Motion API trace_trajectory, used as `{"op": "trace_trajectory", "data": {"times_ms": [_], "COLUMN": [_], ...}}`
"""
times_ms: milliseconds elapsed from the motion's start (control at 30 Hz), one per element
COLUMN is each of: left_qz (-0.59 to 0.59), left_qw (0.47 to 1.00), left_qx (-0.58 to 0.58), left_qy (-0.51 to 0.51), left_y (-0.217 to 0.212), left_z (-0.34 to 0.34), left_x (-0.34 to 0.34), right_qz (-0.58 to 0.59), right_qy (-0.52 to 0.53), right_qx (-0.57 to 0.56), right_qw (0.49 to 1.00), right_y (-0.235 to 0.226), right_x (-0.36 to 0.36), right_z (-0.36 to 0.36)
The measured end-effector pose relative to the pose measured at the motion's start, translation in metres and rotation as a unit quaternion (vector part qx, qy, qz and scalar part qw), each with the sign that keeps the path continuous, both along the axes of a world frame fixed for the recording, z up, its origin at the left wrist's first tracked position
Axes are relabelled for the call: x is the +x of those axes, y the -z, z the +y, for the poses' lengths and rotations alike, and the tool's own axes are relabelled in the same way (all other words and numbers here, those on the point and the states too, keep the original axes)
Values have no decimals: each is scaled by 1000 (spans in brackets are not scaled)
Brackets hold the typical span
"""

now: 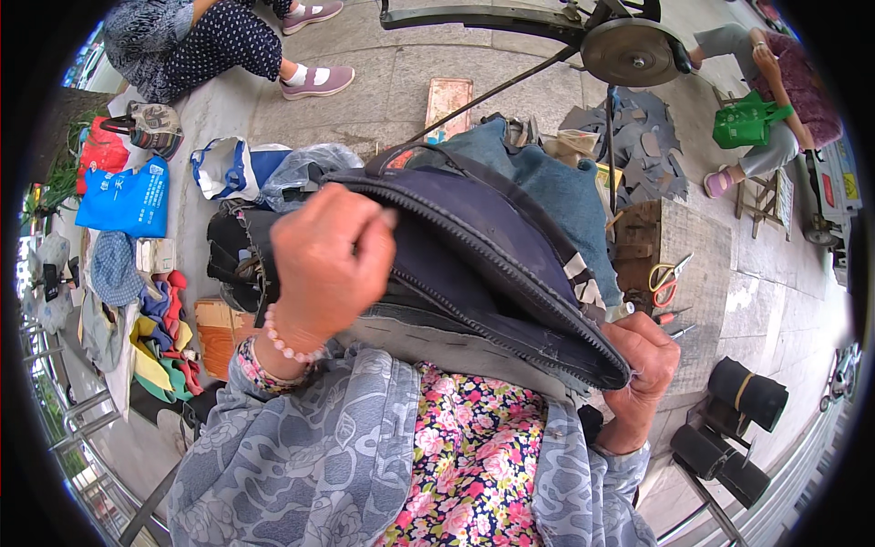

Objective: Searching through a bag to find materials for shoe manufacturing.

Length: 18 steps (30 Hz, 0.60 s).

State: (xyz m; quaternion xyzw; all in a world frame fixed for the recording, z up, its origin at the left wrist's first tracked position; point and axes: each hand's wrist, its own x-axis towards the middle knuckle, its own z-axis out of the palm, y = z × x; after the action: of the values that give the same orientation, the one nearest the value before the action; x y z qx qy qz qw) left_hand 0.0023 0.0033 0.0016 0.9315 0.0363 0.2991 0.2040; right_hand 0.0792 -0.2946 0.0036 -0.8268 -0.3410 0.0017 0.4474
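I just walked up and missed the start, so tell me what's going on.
Someone is handling a dark bag, unzipped and gaping. The right hand grips its right end. The left hand, slightly blurred, is closed near the left end; whether it pinches anything is hidden. Scissors lie off to the right.
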Motion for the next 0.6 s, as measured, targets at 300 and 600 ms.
{"op": "trace_trajectory", "data": {"times_ms": [300,600], "left_qz": [69,-130], "left_qw": [949,953], "left_qx": [-293,-268], "left_qy": [94,61], "left_y": [10,34], "left_z": [57,38], "left_x": [-15,-16], "right_qz": [-20,108], "right_qy": [35,87], "right_qx": [-42,7], "right_qw": [998,990], "right_y": [3,12], "right_x": [9,16], "right_z": [-4,-12]}}
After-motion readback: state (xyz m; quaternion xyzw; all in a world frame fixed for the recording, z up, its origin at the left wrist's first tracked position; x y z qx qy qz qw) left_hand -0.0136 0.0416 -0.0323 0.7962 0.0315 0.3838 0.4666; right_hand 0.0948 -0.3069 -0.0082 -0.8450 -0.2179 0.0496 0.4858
